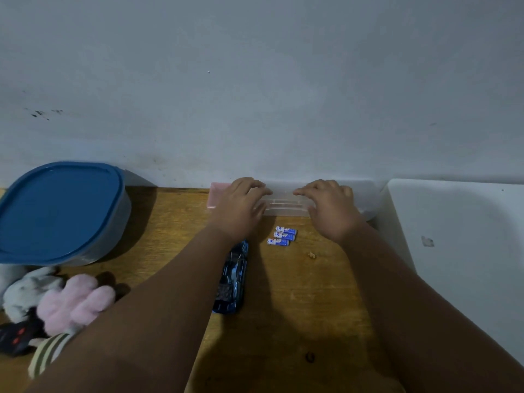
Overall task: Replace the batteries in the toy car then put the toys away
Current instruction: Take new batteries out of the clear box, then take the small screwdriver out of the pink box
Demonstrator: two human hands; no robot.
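A blue toy car (232, 279) lies on the wooden table (297, 307), partly under my left forearm. Three blue-and-white batteries (282, 236) lie side by side just beyond it. Against the wall sits a long clear plastic case (283, 207) with a pink end (217, 198). My left hand (241, 207) rests on the case's left part and my right hand (330, 209) on its right part, fingers curled over its top and thumbs at its front. Whether they grip it firmly I cannot tell.
A grey tub with a blue lid (59, 211) stands at the left. Grey and pink plush toys (56, 299) and a black remote control (17, 336) lie at the front left. A white surface (459, 251) borders the table on the right.
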